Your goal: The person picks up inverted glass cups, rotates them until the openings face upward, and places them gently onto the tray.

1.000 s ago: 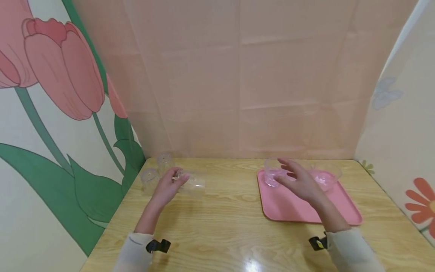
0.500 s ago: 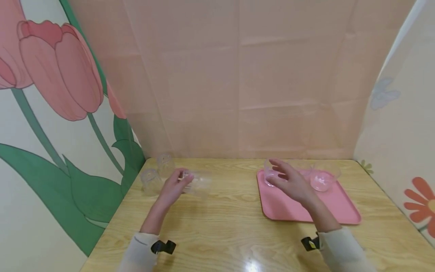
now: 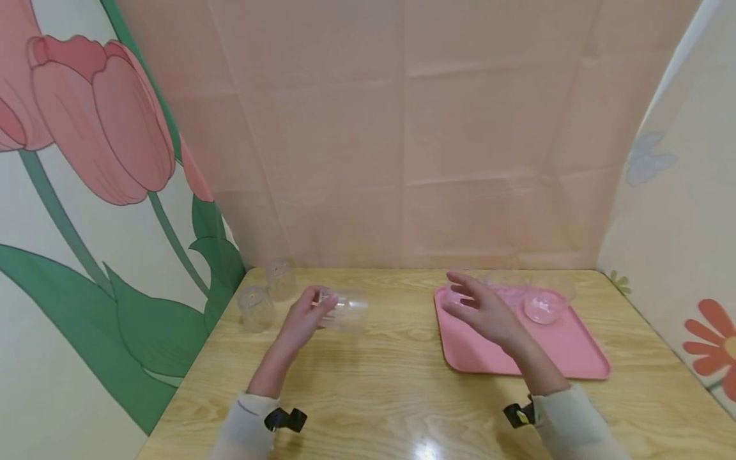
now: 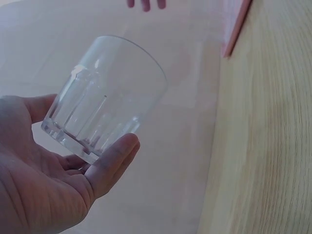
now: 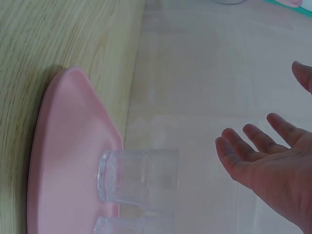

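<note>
My left hand [image 3: 301, 319] grips a clear drinking glass [image 3: 349, 311] round its base, up off the table. In the left wrist view the glass [image 4: 109, 92] has a fluted lower wall, and its mouth tilts away from the palm. My right hand [image 3: 485, 314] hovers over the pink tray [image 3: 529, 361] with fingers spread and nothing in it. Clear glasses stand upright on the tray; one glass [image 3: 542, 308] shows plainly, while others are partly behind my right hand. The right wrist view has a tray glass [image 5: 139, 176] below the fingers [image 5: 239, 146].
Two more clear glasses, a nearer glass [image 3: 255, 310] and a farther glass [image 3: 280, 280], stand upside down at the table's back left. The wooden table [image 3: 379, 383] ends at a pink-covered wall [image 3: 402, 160]. Painted side walls flank it.
My left hand has carried the glass a little rightward, away from the two upside-down glasses. My right hand has shifted slightly left over the tray, still empty.
</note>
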`<state>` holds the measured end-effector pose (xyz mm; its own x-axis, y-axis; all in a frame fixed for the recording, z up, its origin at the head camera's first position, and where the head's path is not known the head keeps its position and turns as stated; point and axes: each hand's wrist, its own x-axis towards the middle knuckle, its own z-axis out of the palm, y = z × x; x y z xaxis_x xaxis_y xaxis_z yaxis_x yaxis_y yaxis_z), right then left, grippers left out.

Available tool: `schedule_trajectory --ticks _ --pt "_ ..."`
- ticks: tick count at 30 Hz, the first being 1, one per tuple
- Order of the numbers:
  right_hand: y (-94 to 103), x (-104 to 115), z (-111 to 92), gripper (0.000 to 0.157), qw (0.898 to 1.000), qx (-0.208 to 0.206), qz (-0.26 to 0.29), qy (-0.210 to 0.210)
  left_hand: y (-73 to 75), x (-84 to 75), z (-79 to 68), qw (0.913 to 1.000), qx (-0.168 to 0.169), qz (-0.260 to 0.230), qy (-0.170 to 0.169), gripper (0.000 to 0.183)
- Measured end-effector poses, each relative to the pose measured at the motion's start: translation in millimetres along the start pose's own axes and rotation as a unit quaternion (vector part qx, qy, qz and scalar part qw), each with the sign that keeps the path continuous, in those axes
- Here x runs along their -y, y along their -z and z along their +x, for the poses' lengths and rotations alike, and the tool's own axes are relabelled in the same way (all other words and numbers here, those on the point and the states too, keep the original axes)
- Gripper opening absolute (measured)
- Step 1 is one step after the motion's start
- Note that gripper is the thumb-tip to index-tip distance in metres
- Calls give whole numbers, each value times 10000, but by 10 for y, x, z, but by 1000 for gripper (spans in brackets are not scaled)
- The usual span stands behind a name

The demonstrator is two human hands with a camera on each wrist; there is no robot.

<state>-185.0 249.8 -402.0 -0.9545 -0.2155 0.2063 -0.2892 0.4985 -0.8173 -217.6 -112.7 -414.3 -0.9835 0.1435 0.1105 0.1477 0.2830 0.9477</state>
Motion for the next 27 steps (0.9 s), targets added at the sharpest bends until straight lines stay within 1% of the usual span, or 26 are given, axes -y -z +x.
schedule_trajectory --ticks 5,10,12,14,18,21,27 --pt "-44 12 8 62 9999 9 114 121 -29 -49 -15 9998 140 -52 108 52" --pt "-85 15 17 61 9992 77 351 173 -55 -255 -113 9997 240 -44 90 43" --pt "-102 14 20 61 9992 106 359 149 -68 -327 -149 9997 248 -10 82 40" --pt "-119 17 24 62 9993 125 319 141 -81 -354 -162 9997 250 -39 62 39" --pt "-148 16 35 65 9995 168 251 116 -118 -233 -90 9994 248 -250 28 41" --pt "-162 22 35 65 9993 203 287 84 -153 -106 -11 9990 264 -364 2 45" --pt "-201 46 25 61 9988 269 405 24 -220 -64 20 9988 240 -430 -81 47"
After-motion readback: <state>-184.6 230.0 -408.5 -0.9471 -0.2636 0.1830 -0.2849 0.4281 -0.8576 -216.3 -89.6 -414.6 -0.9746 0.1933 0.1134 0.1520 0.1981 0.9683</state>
